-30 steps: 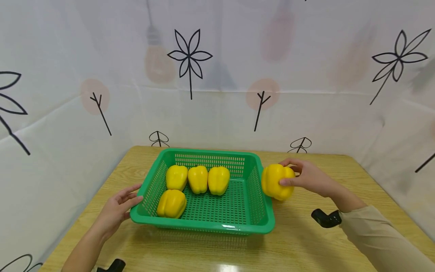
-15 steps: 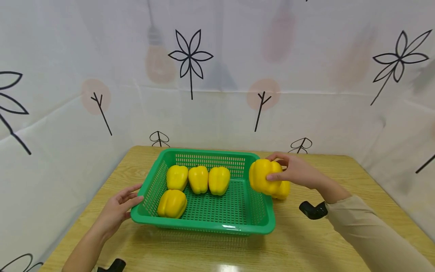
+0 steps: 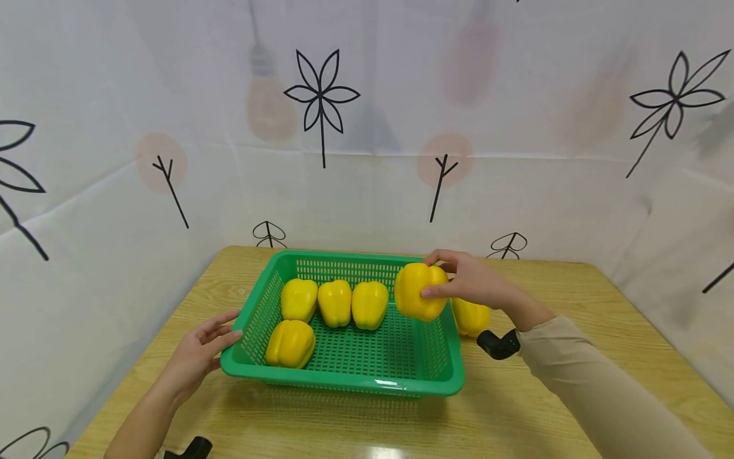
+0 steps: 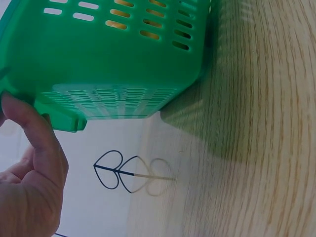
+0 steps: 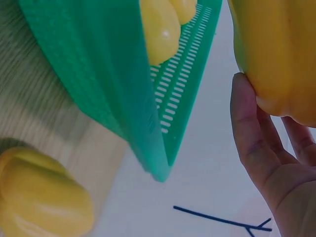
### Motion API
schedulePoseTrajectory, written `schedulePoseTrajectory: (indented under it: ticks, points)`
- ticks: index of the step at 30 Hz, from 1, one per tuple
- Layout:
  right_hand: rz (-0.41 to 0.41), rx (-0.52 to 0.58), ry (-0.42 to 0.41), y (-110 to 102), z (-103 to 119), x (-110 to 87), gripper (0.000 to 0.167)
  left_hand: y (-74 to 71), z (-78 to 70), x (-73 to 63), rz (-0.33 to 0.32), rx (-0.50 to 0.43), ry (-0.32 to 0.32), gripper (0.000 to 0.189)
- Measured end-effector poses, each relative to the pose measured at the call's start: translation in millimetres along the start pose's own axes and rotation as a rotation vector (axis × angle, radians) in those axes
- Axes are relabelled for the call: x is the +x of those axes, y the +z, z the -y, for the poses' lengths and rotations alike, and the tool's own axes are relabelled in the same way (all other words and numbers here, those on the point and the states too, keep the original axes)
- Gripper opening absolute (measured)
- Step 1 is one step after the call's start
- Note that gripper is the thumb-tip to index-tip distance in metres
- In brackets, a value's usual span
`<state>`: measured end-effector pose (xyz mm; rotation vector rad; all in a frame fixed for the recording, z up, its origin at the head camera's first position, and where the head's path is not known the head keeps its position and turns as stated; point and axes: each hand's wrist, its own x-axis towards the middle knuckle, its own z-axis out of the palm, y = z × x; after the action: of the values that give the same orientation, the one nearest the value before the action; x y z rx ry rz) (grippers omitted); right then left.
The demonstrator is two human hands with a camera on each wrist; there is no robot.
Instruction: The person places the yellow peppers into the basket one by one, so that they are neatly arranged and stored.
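My right hand (image 3: pixel 473 279) holds a yellow bell pepper (image 3: pixel 420 292) above the right side of a green plastic basket (image 3: pixel 367 381). In the right wrist view the fingers rest against the held pepper (image 5: pixel 281 54), higher than the basket rim (image 5: pixel 148 148). My left hand (image 3: pixel 192 354) holds the basket's left rim, thumb at the edge; in the left wrist view part of the left hand (image 4: pixel 37 168) shows under the rim corner, its fingertips partly hidden. Several yellow bell peppers lie inside: three along the back, and one pepper (image 3: pixel 290 344) at front left.
Another yellow bell pepper (image 3: pixel 471 317) lies on the wooden table (image 3: pixel 550 395) just right of the basket, partly hidden by the right hand in the head view. A patterned white cloth (image 3: pixel 367 197) hangs behind the table and along its sides.
My right hand has carried its pepper leftward and up, from beside the basket to over its right side. This has uncovered the pepper on the table. Left hand and basket stay put.
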<state>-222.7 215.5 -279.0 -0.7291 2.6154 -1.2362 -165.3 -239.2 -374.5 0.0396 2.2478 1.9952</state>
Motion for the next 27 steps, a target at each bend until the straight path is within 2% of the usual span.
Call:
schedulePoseTrajectory:
  ticks: [7,14,22,27]
  points:
    - [0.038,0.078,-0.023,11.6,8.4,15.9,0.042,-0.2,0.3,1.1,0.006,0.008,-0.003,0.057]
    - [0.053,0.102,-0.054,24.3,11.9,29.7,0.040,-0.2,0.3,2.0,0.005,0.009,-0.011,0.057]
    - [0.052,0.071,-0.048,40.1,17.2,41.8,0.043,-0.8,0.2,2.1,0.003,-0.003,-0.022,0.056]
    - [0.104,0.066,-0.042,54.7,22.5,49.0,0.043,-1.8,-0.9,0.7,0.006,-0.009,-0.021,0.056]
